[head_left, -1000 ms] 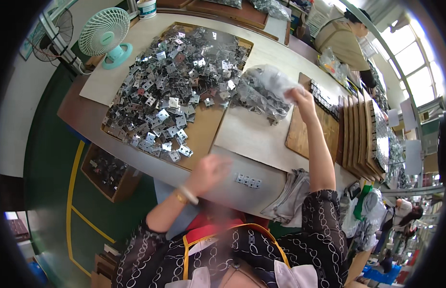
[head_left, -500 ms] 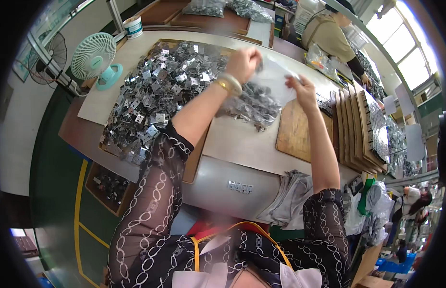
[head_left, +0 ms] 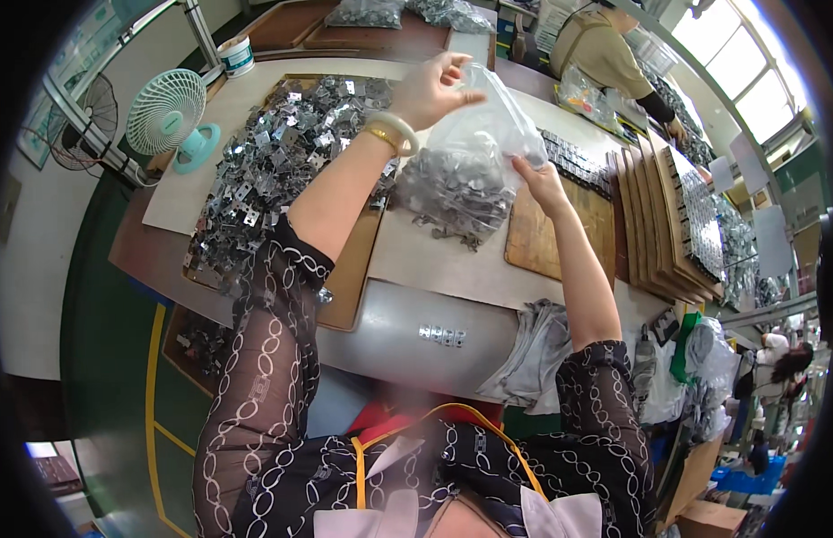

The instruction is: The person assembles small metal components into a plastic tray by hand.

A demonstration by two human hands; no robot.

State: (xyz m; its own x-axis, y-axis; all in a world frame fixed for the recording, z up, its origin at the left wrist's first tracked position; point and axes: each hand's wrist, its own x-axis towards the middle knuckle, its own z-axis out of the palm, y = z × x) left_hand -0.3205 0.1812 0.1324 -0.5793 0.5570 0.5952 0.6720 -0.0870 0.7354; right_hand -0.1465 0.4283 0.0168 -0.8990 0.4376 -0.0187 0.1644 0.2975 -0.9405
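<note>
The right hand point(head_left: 545, 185) grips the right edge of a clear, crumpled plastic bag point(head_left: 464, 166) filled with small dark-grey metal parts, which sits on the pale flat worktop point(head_left: 425, 258) between both hands' fingers. The left hand point(head_left: 430, 93) is spread beside the bag's upper end, thumb apart from its fingers; whether their tips touch the thin film is hard to tell. Left of those fingers spreads a heap of shiny silver metal brackets point(head_left: 286, 134); just below the right fingers lies a brown rectangular wooden board point(head_left: 564, 231).
</note>
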